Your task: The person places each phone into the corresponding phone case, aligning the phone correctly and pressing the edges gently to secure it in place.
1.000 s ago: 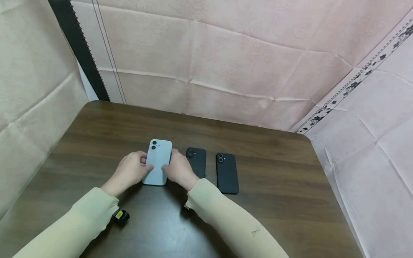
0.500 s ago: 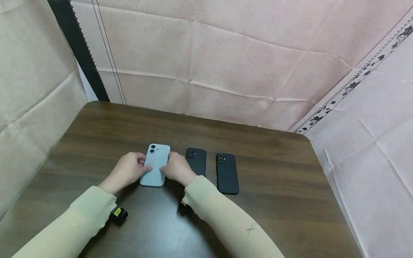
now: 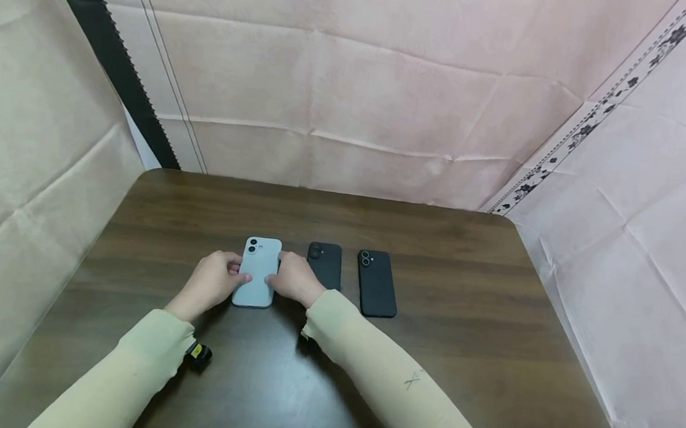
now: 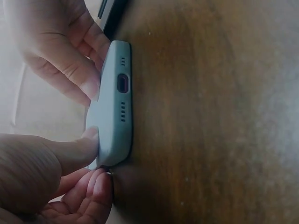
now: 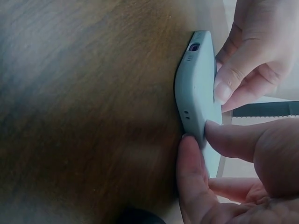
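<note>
A phone (image 3: 257,274) in a pale blue case lies back side up near the table's middle, its two camera lenses at the far left corner. My left hand (image 3: 212,282) pinches its left long edge, thumb on the back. Opposite it, my right hand (image 3: 297,279) pinches the right edge with its thumb also on the back. The left wrist view shows the phone's bottom end (image 4: 122,135) with charging port and speaker holes close to the wooden surface. In the right wrist view, fingertips (image 5: 189,151) of my right hand press the case's side from below.
Two dark phones lie back side up to the right: one (image 3: 329,264) beside my right hand and partly hidden by it, another (image 3: 377,282) farther right. Beneath is a brown wooden table (image 3: 458,347), with pale cloth (image 3: 382,113) hanging around it.
Between the first two frames, both hands shifted the pale blue phone slightly left and nearer to me. Since then only the head view has tilted a little; the grip looks the same.
</note>
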The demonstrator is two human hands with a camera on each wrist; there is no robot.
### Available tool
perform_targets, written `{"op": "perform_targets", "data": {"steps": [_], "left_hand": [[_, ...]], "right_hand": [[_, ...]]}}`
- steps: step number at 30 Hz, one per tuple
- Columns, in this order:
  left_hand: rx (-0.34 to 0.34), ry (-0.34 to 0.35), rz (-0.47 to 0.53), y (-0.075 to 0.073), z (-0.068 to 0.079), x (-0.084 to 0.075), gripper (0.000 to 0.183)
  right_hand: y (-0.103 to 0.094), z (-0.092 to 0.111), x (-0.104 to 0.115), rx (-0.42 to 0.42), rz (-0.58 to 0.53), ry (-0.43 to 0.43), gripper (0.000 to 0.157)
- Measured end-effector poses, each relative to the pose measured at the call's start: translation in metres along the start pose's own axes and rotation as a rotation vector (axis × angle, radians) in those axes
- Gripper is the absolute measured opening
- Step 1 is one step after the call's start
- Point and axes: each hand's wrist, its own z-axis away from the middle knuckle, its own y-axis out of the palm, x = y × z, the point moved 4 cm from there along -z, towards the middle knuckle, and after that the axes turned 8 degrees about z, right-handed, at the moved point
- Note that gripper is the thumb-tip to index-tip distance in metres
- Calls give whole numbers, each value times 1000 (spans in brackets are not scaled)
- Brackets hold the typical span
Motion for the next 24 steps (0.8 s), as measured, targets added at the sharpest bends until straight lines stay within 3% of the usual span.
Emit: {"op": "perform_targets", "data": {"steps": [24], "left_hand": [[25,-24,36,-1,1,2,41]], "right_hand": [[0,-1,0,-2,18,6,62]]}}
